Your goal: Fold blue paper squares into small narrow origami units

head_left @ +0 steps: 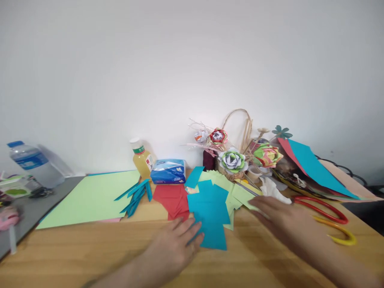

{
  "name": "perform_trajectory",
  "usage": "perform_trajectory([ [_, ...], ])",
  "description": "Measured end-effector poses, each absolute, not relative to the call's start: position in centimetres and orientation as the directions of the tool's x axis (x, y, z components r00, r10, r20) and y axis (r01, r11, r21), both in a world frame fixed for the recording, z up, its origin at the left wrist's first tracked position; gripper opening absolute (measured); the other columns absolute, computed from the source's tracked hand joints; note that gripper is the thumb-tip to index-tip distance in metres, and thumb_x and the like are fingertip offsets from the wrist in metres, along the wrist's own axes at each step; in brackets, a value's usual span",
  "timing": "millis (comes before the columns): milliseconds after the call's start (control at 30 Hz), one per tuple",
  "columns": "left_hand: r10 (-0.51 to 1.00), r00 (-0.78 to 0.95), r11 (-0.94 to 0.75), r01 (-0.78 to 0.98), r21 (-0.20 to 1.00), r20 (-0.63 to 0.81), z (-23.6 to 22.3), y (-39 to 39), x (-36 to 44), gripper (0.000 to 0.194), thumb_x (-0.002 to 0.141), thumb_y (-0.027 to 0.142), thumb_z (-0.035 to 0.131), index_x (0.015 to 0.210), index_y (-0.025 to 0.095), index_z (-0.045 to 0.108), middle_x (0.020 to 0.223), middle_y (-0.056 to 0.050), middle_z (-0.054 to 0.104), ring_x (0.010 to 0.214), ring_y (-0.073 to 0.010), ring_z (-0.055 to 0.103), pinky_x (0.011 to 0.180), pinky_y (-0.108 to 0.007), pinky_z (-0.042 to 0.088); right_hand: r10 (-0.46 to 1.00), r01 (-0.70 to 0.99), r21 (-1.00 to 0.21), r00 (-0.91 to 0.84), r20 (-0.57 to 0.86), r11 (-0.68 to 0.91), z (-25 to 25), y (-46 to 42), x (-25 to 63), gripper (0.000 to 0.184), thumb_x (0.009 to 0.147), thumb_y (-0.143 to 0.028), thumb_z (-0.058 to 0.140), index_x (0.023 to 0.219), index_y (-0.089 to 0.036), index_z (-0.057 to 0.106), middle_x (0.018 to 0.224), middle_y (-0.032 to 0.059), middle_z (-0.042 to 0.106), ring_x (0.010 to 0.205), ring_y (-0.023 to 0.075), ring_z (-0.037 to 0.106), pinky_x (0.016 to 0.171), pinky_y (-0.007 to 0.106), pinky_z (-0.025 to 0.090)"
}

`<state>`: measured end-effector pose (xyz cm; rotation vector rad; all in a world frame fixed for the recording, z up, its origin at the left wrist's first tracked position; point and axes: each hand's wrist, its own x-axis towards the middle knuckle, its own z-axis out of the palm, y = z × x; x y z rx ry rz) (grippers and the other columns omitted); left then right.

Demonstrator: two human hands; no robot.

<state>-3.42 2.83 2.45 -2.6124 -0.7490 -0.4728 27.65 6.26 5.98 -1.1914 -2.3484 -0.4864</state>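
My left hand [181,242] is spread palm down, its fingertips on the left edge of the blue paper pieces [210,208] and close to the red paper pieces [174,200]. On the right, my right hand [279,216], slightly blurred, pinches a light green paper piece [242,196] between thumb and fingers. More light green pieces [229,222] lie fanned out beneath and behind the blue ones. Several folded dark blue strips [136,198] are heaped further left.
Large light green sheets [90,200] cover the left side. Along the wall stand a juice bottle [141,162], a tissue pack [168,172] and paper flowers [232,161]. Red and yellow scissor handles [321,206] lie beside my right forearm. A water bottle [36,166] leans far left.
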Motion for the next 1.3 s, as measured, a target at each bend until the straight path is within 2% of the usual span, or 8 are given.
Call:
perform_trajectory([
  [100, 0.429, 0.852, -0.77, 0.519, -0.371, 0.301, 0.6, 3.4, -3.2, 0.028, 0.096, 0.022, 0.04, 0.114, 0.011, 0.058, 0.121, -0.008, 0.061, 0.113, -0.0234, 0.054, 0.089, -0.033, 0.044, 0.507, 0.561, 0.086, -0.795, 0.332, 0.824, 4.1, 6.2, 24.6, 0.038, 0.094, -0.019, 0.036, 0.129, -0.023, 0.049, 0.126, 0.0039, 0.057, 0.116, 0.0157, 0.052, 0.094, 0.031, 0.044],
  [200, 0.439, 0.873, -0.8, 0.487, -0.35, 0.213, 0.2, 3.6, -3.0, 0.031, 0.098, 0.021, 0.034, 0.118, 0.011, 0.055, 0.128, -0.005, 0.056, 0.118, -0.0213, 0.049, 0.091, -0.03, 0.042, 0.474, 0.501, 0.094, -0.854, 0.214, 0.86, 2.5, 7.5, 23.4, 0.044, 0.094, -0.036, 0.041, 0.135, -0.022, 0.043, 0.133, 0.0046, 0.051, 0.126, 0.0184, 0.042, 0.102, 0.038, 0.037],
  [333, 0.497, 0.859, -0.815, 0.51, -0.276, 0.118, 0.0, 3.4, -2.9, 0.036, 0.098, 0.022, 0.03, 0.129, 0.011, 0.046, 0.138, -0.008, 0.045, 0.126, -0.023, 0.041, 0.097, -0.033, 0.037, 0.551, 0.595, 0.146, -0.795, 0.255, 0.791, 0.5, 10.1, 24.3, 0.051, 0.092, -0.047, 0.041, 0.132, -0.015, 0.047, 0.134, 0.0108, 0.048, 0.125, 0.0262, 0.042, 0.098, 0.046, 0.039],
  [533, 0.534, 0.815, -0.766, 0.579, -0.279, 0.225, -0.8, 3.8, -2.8, 0.035, 0.099, 0.033, 0.032, 0.123, 0.017, 0.052, 0.126, -0.006, 0.057, 0.113, -0.0216, 0.054, 0.091, -0.034, 0.041, 0.603, 0.703, 0.188, -0.693, 0.394, 0.686, -0.3, 11.9, 25.9, 0.056, 0.091, -0.048, 0.04, 0.129, -0.007, 0.048, 0.132, 0.0199, 0.048, 0.12, 0.0342, 0.047, 0.091, 0.055, 0.042],
  [767, 0.46, 0.854, -0.778, 0.519, -0.354, 0.241, -0.2, 4.1, -1.7, 0.028, 0.094, 0.019, 0.043, 0.116, 0.009, 0.056, 0.117, -0.013, 0.062, 0.103, -0.0236, 0.06, 0.084, -0.034, 0.044, 0.526, 0.664, 0.193, -0.709, 0.469, 0.723, 1.4, 9.8, 23.6, 0.041, 0.093, -0.033, 0.043, 0.128, -0.013, 0.048, 0.129, 0.0137, 0.054, 0.117, 0.0243, 0.05, 0.095, 0.044, 0.043],
  [967, 0.473, 0.824, -0.742, 0.563, -0.365, 0.311, -0.4, 4.2, -0.4, 0.027, 0.089, 0.013, 0.044, 0.111, 0.002, 0.056, 0.106, -0.018, 0.065, 0.093, -0.0274, 0.063, 0.071, -0.035, 0.05, 0.464, 0.596, 0.17, -0.747, 0.476, 0.785, 2.2, 7.2, 21.2, 0.036, 0.092, -0.033, 0.044, 0.117, -0.009, 0.055, 0.111, 0.0155, 0.064, 0.099, 0.0246, 0.06, 0.08, 0.04, 0.051],
  [1167, 0.516, 0.774, -0.74, 0.619, -0.265, 0.367, 0.0, 4.0, -0.7, 0.021, 0.086, 0.007, 0.045, 0.104, 0.006, 0.055, 0.079, -0.007, 0.064, 0.069, -0.0191, 0.062, 0.055, -0.029, 0.047, 0.293, 0.416, 0.178, -0.831, 0.473, 0.892, 1.8, 5.5, 20.7, 0.03, 0.093, -0.014, 0.033, 0.101, -0.012, 0.061, 0.079, 0.0079, 0.069, 0.074, 0.0179, 0.063, 0.065, 0.031, 0.051],
  [1300, 0.554, 0.733, -0.734, 0.654, -0.183, 0.394, -0.1, 3.3, -0.5, 0.012, 0.087, 0.021, 0.05, 0.092, 0.012, 0.057, 0.072, -0.002, 0.059, 0.064, -0.0183, 0.058, 0.052, -0.029, 0.045, 0.307, 0.4, 0.089, -0.81, 0.499, 0.912, 1.6, 5.3, 21.1, 0.034, 0.094, -0.01, 0.026, 0.098, -0.01, 0.06, 0.075, 0.0087, 0.067, 0.071, 0.0176, 0.061, 0.063, 0.03, 0.05],
])
